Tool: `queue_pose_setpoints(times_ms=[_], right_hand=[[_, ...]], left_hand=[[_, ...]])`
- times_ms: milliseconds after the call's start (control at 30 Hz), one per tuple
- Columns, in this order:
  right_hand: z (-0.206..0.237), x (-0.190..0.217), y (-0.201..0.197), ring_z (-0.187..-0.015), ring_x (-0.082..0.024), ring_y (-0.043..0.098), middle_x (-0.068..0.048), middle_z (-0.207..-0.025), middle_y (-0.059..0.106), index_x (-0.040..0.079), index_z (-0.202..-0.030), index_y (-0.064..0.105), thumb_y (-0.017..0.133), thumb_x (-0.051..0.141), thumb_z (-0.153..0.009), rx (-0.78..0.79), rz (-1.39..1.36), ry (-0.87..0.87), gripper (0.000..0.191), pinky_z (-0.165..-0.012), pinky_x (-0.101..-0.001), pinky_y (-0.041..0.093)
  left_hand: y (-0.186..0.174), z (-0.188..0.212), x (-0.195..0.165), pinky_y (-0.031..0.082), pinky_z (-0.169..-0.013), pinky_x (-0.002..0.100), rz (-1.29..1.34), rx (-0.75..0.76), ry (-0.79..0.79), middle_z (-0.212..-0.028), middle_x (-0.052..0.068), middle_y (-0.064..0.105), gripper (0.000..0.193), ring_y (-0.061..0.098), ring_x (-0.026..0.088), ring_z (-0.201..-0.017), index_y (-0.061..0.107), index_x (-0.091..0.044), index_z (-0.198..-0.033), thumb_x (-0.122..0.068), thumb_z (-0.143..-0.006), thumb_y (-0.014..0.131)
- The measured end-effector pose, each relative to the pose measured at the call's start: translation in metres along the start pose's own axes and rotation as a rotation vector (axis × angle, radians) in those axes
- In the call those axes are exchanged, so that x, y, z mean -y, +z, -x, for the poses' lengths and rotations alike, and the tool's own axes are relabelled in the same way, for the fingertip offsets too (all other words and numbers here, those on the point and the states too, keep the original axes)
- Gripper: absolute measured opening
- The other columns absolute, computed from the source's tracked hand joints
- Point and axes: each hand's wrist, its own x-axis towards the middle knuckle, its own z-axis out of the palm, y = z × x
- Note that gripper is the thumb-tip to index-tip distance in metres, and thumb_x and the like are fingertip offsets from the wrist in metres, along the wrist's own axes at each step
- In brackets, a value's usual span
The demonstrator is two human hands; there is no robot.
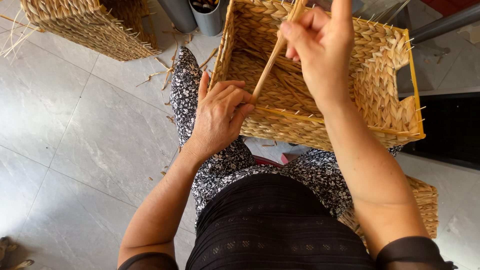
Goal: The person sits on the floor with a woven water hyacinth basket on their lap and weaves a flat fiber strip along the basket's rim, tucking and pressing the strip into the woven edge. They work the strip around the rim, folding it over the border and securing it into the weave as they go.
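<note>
1. No package, label or sign shows; the nearest things to containers are two grey round tubs [209,15] at the top edge, standing on the pale tiled floor [65,130], the right one with dark items inside.
2. A woven straw basket [320,85], rectangular with a yellow wire frame along its rim, rests on the seated person's lap, its open side facing the camera.
3. The left hand [220,117] sits at the basket's near-left corner, thumb and fingers pinched together on the lower end of a flat straw strand [272,57] right where it meets the rim.
4. The right hand [320,47] is raised above the basket's opening, fingers closed around the upper part of the same strand, which runs up past the top edge.
5. The strand is stretched taut on a slant between the two hands, crossing over the basket's inside from the near-left rim toward the far side.
6. Thin wire ends stick out along the basket's rim and right wall.
7. A second woven basket [95,27] lies tilted on the floor at upper left, well apart from the hands, with loose straw scraps [160,75] scattered between it and the person's patterned trouser leg.
8. Another woven piece [422,200] shows behind the right forearm, low at right.
</note>
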Motion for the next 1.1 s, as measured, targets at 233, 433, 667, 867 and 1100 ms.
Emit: queue_pose_setpoints(times_ms=[233,433,667,867,1100], right_hand=[[-0.015,-0.003,-0.015,-0.086,-0.016,0.074,-0.008,-0.105,0.076,0.006,-0.124,0.067,0.068,-0.002,-0.110,0.121,0.564,-0.257,0.017,-0.072,-0.0263,0.060],[-0.002,0.017,-0.018,-0.080,-0.023,0.067,-0.016,-0.093,0.067,0.000,-0.105,0.077,0.075,0.002,-0.102,0.148,0.686,-0.416,0.004,-0.066,-0.0299,0.056],[0.018,0.006,-0.002,-0.075,-0.008,0.071,-0.005,-0.091,0.074,0.002,-0.114,0.075,0.060,0.016,-0.116,0.123,0.191,0.088,0.020,-0.063,-0.0203,0.059],[0.025,0.008,0.005,-0.080,-0.009,0.074,-0.008,-0.101,0.076,0.002,-0.120,0.074,0.062,0.013,-0.118,0.063,0.221,-0.044,0.016,-0.066,-0.0210,0.061],[0.018,0.012,0.011,-0.067,-0.006,0.068,-0.005,-0.089,0.076,0.003,-0.112,0.076,0.065,0.013,-0.113,0.063,0.304,0.033,0.015,-0.053,-0.0176,0.053]], left_hand=[[-0.002,-0.001,-0.001,0.018,-0.121,0.064,0.030,0.013,-0.034,-0.107,0.004,0.070,0.015,0.058,0.027,-0.129,0.070,-0.011,-0.100,-0.016,-0.086,0.073],[0.001,-0.005,-0.005,0.022,-0.119,0.065,-0.023,0.017,-0.079,-0.108,0.004,0.069,0.016,0.059,0.027,-0.122,0.070,-0.013,-0.096,-0.019,-0.082,0.074],[0.001,-0.004,-0.009,0.026,-0.114,0.065,-0.123,0.069,-0.097,-0.100,0.004,0.065,0.015,0.060,0.028,-0.110,0.071,-0.014,-0.095,-0.023,-0.084,0.076],[-0.001,-0.002,-0.007,0.029,-0.115,0.062,-0.075,0.041,-0.077,-0.097,0.003,0.063,0.020,0.062,0.027,-0.106,0.065,-0.013,-0.101,-0.017,-0.086,0.077],[-0.001,-0.001,-0.005,0.030,-0.116,0.061,-0.031,-0.007,-0.058,-0.095,0.004,0.062,0.023,0.062,0.028,-0.104,0.060,-0.012,-0.102,-0.015,-0.087,0.078]])
